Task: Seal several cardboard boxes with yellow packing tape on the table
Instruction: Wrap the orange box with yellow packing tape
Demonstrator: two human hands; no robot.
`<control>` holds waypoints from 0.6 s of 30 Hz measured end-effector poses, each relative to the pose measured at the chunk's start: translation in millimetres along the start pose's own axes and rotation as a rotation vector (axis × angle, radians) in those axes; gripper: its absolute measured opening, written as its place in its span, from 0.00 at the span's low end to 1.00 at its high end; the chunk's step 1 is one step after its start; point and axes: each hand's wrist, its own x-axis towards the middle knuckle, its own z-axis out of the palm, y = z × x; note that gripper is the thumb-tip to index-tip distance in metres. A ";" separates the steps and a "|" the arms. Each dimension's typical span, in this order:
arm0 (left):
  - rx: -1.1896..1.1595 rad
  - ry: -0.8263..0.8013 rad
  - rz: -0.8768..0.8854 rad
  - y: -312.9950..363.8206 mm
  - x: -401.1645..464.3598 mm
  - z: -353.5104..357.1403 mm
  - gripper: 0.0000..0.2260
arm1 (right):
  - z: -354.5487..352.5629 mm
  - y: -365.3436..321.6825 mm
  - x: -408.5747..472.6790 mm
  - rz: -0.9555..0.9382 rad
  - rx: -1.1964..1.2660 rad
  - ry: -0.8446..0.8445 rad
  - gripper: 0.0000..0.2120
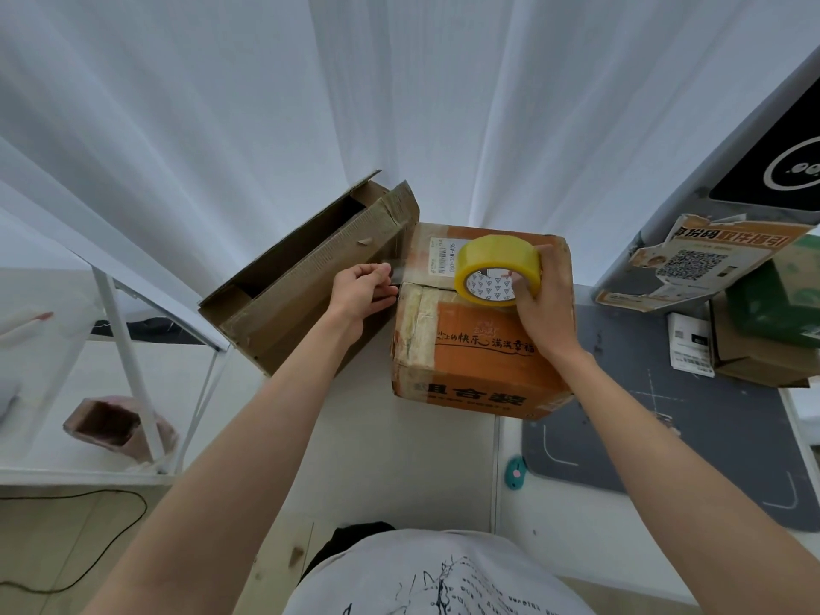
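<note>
Pale white pleated curtains [222, 104] hang across the back, softly lit. A white metal-framed shelf unit [128, 348] stands at left above a light wooden floor [66, 548].

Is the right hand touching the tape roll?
Touching. The head view shows the right hand gripping the yellow tape roll, fingers hooked into its core, above the orange box.

Tape roll [499, 270] atop box [479, 348]
</note>
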 end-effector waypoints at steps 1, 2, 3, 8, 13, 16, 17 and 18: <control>-0.007 -0.007 -0.002 -1.2 0.6 -0.1 0.09 | 0.4 0.7 -0.4 0.000 0.007 0.002 0.11; -0.005 -0.010 -0.001 -2.3 0.8 -0.3 0.09 | 0.7 1.6 -0.7 -0.002 0.015 0.003 0.11; 0.002 -0.011 0.001 -3.4 1.2 -0.6 0.08 | 0.8 2.6 -0.8 -0.008 0.028 0.004 0.11; 0.019 -0.013 -0.019 -8.4 3.2 -0.4 0.04 | 1.9 8.3 -0.9 -0.037 0.050 0.001 0.13; 0.007 -0.017 -0.059 -9.8 6.0 4.6 0.06 | 4.5 15.5 -0.6 -0.057 0.061 0.014 0.14; 0.002 -0.027 -0.085 -10.3 7.9 7.2 0.07 | 5.9 18.3 -0.4 -0.070 0.058 0.017 0.14; 0.007 -0.029 -0.092 -10.9 8.3 7.8 0.08 | 6.3 18.1 -0.9 -0.070 0.056 0.016 0.14; 0.011 -0.031 -0.100 -11.6 8.5 8.2 0.09 | 6.6 17.6 -1.3 -0.070 0.059 0.016 0.14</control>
